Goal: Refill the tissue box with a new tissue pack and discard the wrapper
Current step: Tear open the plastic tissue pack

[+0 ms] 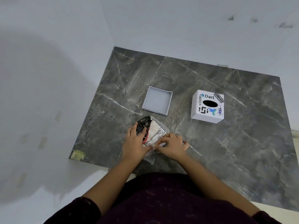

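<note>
A wrapped tissue pack (pixel 153 129), black and white with red, lies on the dark marble table (pixel 226 143) near its front edge. My left hand (pixel 135 143) presses on the pack's left side. My right hand (pixel 172 145) pinches the clear wrapper at the pack's near right corner. The white tissue box cover (pixel 207 106), with stickers and an oval slot on top, stands to the right. Its flat white base tray (pixel 157 100) lies open side up just beyond the pack.
White walls close in the table at the left and back. A small yellowish sticker (pixel 78 155) marks the table's near left corner. Bare marble stretches to the right of my hands and in front of the box cover.
</note>
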